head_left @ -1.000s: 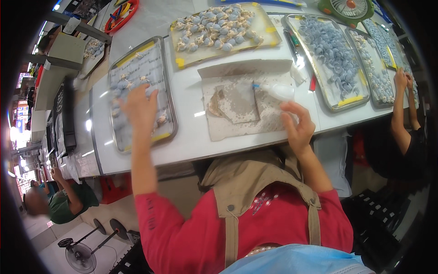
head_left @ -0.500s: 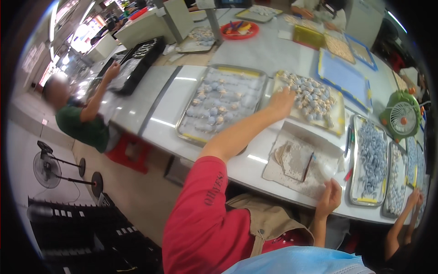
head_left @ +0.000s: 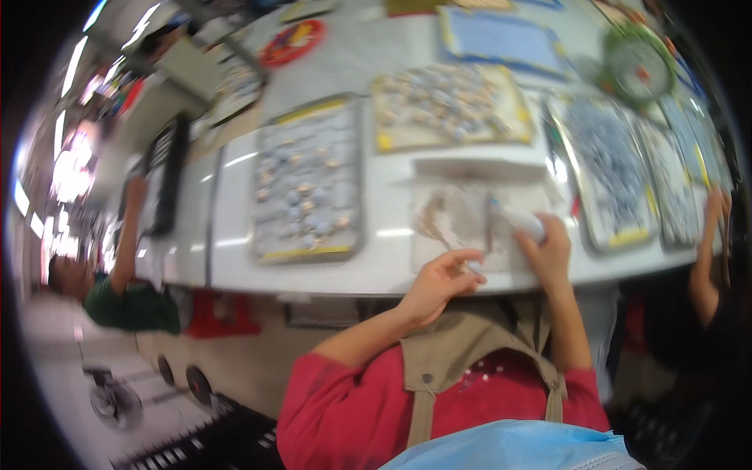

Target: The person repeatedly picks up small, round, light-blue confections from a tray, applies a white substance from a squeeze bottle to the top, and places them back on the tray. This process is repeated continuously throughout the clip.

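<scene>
My left hand (head_left: 443, 288) is in front of me near the table edge, its thumb and fingers pinched on a small pale blue-white piece (head_left: 475, 268) whose exact kind is too blurred to tell. My right hand (head_left: 550, 252) has its fingers round a whitish, translucent bottle (head_left: 526, 224), tilted over the work board. Beneath and beyond both hands lies that whitish-grey, soiled board (head_left: 458, 200), with a raised back edge. A thin dark brush-like tool (head_left: 490, 223) and a brownish flat scrap (head_left: 433, 219) rest on it.
Beyond the board stands a tray (head_left: 384, 139) of blue and cream pieces. Another tray (head_left: 356, 176) is to the left, and a tray of blue pieces (head_left: 607, 153) to the right. A green fan (head_left: 638, 66) stands far right. Co-workers sit on both sides.
My left hand has come back from the far tray to the board with a small piece. My right hand has taken hold of the bottle. The view has turned and blurred.
</scene>
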`<move>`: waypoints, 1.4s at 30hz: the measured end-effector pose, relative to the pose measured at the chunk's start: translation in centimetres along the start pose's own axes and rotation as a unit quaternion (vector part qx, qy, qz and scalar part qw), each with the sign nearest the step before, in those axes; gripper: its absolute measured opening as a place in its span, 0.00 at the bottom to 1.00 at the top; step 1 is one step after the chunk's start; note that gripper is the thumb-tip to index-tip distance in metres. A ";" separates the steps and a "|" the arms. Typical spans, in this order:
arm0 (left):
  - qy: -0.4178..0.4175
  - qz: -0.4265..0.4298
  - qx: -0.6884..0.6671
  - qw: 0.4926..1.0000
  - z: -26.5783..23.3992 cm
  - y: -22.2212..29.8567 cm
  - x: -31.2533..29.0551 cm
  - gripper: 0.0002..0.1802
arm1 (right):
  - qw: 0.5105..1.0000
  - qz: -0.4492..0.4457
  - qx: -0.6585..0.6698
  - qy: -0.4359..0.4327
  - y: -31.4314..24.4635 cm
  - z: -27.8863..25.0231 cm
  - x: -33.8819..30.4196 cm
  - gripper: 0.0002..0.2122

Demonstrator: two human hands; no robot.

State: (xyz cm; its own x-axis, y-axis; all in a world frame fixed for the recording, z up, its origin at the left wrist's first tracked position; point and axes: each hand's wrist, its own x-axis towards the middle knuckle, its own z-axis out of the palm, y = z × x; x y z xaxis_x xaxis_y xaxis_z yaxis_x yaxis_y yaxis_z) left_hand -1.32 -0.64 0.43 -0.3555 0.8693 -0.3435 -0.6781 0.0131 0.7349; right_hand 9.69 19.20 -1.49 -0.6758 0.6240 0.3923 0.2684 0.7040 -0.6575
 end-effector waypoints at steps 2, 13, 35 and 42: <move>0.029 -0.037 -0.081 0.996 1.1 -1.5 -0.6 0.20 | 0.997 0.047 0.060 0.005 -0.6 -0.5 -0.7 0.13; 0.037 0.021 -0.008 0.999 2.2 -1.9 -0.6 0.18 | 0.943 0.130 0.306 0.023 -4.1 -5.7 -5.9 0.13; 0.041 0.085 0.096 0.991 1.6 -2.6 -1.4 0.18 | 0.993 -0.055 0.104 0.018 -6.3 -5.4 -5.1 0.16; 0.052 0.056 0.044 0.996 2.0 -2.2 -1.2 0.17 | 0.992 -0.035 0.115 0.026 -5.6 -5.6 -5.4 0.15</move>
State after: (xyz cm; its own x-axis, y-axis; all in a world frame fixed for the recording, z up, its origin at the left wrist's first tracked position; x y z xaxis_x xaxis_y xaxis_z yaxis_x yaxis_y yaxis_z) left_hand 1.89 -0.78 0.37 -0.4940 0.8117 -0.3117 -0.5731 -0.0345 0.8187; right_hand 15.66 13.72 3.67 -0.6498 0.5973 0.4702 0.0540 0.6533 -0.7552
